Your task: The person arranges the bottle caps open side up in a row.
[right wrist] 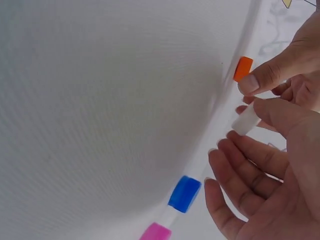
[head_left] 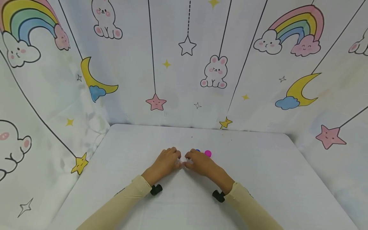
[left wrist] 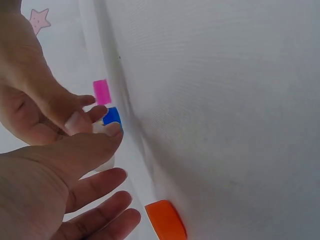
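Both hands met at mid-table: right hand [right wrist: 280, 165] and left hand [left wrist: 45, 180] pinched one small white cap [right wrist: 245, 122] between them, its long axis spanning the fingertips.

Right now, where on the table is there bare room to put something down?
The table is bare right of the right hand, left of the left hand, and near both sleeves. It is crowded around the fingertips: pink cap, blue cap, orange cap.

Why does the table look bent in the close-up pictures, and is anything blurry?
Both wrist views bow the table edge, likely lens distortion; the head view curves the backdrop too. Left wrist view: near hand is soft. Lighting is even, shadows faint, no glare.
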Tool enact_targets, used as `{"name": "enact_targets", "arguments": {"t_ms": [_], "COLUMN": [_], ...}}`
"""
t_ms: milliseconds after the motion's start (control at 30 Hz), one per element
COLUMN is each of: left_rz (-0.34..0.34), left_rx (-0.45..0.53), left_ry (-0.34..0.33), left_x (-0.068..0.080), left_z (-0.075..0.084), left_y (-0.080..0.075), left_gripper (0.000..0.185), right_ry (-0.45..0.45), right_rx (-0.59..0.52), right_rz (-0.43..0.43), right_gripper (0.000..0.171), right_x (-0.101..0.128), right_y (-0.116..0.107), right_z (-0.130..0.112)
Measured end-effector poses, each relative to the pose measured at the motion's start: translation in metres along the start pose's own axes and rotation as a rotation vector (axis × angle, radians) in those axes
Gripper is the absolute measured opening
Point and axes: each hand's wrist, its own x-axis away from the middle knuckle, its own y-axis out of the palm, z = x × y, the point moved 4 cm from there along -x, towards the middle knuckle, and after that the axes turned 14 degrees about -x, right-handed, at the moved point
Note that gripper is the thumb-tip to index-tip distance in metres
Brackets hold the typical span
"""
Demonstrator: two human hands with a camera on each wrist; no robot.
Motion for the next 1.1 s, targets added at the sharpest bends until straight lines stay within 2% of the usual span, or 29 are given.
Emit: {"name": "enact_targets", "arguments": {"t_ms": [433, 767, 967, 1100], "left_rz": [0.073, 0.094, 0.069, 0.024], "left_rx": [-0.022, 0.033, 0.040, 0.048], "left_ry": [-0.015, -0.016, -0.025, -0.039], "left_x": [-0.0016, -0.0032, -0.0048, -0.0065], "left_z": [0.0007, 0.0004, 0.0000, -0.0015], "left_y": [-0.0044, -0.0050, -0.0054, -0.0039], "left_gripper": [0.035, 0.025, 0.029, 0.032], "right_ry": [0.011, 0.021, 0.012, 0.011], "right_rx": [-0.133, -0.211, -0.193, -0.184], "right_rz": [0.029, -0.001, 0.026, 0.052], "right_gripper": [0.027, 0.029, 0.029, 0.030], "right_x": [0.0003, 0.0004, -0.0004, -0.0006], "right_y": [-0.0064, -0.0046, -0.0045, -0.0046], "right_z": [-0.0060, -0.0033, -0.0008, 0.0016]}}
